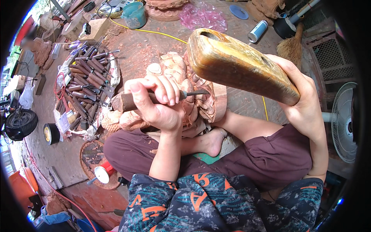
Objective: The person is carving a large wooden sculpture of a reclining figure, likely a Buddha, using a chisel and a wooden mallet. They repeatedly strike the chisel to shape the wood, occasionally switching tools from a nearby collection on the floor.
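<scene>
My left hand [156, 100] is closed around the wooden handle of a carving chisel [129, 101]. The chisel's metal blade points right, and its tip meets the reddish wood carving [172, 65] in front of my crossed legs. Rounded, layered shapes cover the carving, part of which is hidden behind my left hand. Raised at the right, my right hand [299, 87] grips a thick, worn wooden mallet block [239, 62] with a hole in its top. The block hangs above the carving, apart from the chisel; most of my right fingers are behind it.
Many wooden-handled chisels [87, 79] lie heaped at the left. A round tape roll [51, 133] and a red-and-white cup-like object [104, 173] sit nearer. Farther off are a teal bucket [134, 16], pink plastic [203, 17] and a spray can [257, 31]. A fan [345, 121] stands at right.
</scene>
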### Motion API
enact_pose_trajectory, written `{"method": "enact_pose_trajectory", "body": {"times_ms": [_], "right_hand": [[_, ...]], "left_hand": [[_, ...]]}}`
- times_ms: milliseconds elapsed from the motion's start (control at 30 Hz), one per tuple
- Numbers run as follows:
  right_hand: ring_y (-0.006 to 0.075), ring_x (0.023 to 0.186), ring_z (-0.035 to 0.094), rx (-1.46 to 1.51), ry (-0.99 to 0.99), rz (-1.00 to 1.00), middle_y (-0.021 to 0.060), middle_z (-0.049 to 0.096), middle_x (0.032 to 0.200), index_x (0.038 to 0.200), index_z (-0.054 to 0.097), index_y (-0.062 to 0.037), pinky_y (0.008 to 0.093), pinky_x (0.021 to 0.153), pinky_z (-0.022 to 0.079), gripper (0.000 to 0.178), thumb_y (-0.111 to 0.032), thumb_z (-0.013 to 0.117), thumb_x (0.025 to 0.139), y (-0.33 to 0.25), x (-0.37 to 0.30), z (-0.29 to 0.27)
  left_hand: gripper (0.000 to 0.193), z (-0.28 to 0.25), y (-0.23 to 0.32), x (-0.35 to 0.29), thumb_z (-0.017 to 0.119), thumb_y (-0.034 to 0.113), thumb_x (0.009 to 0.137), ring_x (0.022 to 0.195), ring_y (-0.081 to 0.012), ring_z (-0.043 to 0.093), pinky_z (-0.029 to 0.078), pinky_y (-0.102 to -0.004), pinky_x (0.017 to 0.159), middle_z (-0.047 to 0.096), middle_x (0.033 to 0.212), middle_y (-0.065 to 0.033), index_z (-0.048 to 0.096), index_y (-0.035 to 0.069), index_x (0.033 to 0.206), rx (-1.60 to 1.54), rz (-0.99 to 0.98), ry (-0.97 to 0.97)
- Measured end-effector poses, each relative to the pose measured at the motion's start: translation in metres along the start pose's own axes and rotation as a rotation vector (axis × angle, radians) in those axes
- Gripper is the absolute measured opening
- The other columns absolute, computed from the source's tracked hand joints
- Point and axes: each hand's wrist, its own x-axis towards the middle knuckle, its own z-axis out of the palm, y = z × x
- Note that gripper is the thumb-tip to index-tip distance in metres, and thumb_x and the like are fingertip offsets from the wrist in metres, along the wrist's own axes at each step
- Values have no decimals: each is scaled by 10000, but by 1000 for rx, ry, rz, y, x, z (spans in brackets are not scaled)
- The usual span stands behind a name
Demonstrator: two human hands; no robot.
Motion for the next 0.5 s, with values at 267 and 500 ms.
{"method": "enact_pose_trajectory", "body": {"times_ms": [267,500], "right_hand": [[280,1118,599,-8,-27,20,180,610,1179,1193,527,40,328,948,431,528,127,587,676,1,1,1],[262,1108,601,-5,-24,15,174,612,1165,1201,523,40,318,938,432,517,125,588,696,1,5,0]], "left_hand": [[346,-1,-1,0,404,397,1000,373,-50,286,243,-202,345,334,513,42,483,125,803,6,12,-18],[303,-6,-6,-13,394,338,1011,362,-55,264,231,-201,327,328,516,36,469,117,818,13,123,-1]]}}
